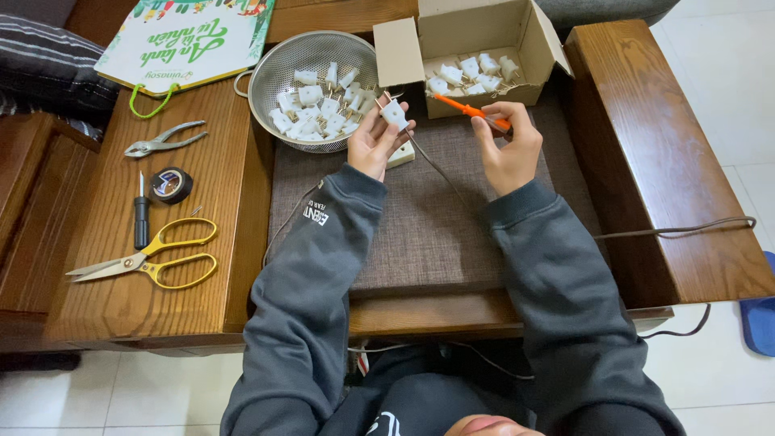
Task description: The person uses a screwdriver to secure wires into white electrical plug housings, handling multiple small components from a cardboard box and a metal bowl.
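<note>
Grey sleeves (557,266) fill the near edge of the view and lead up to both hands, which are raised over a brown woven mat (420,226) on the wooden counter (161,266). A white plug (395,114) is gripped between the fingers and thumb of the left hand (373,144), with its metal prongs pointed away from the body. A thin grey cord (440,173) is seen running from the plug down across the mat toward the body. An orange-handled screwdriver (468,109) is clamped in the right hand (507,145), with its orange end pointed left toward the plug. The two hands are held apart, each closed on its own thing. A second white piece (401,155) is partly hidden just below the left hand.

Beyond the left hand, a metal mesh strainer (270,69) is set on the counter and is filled with white plugs (319,105). Beside it, beyond the right hand, an open cardboard box (476,28) is placed, and more white plugs (472,73) are held in it.

Well to the left, on bare wood, pliers (161,139), a roll of black tape (170,185), a small black-handled screwdriver (141,214) and yellow-handled scissors (149,260) are laid out. A green and white paper bag (186,40) is laid flat at the far left edge. A dark cable (678,232) is draped over the counter's right end.
</note>
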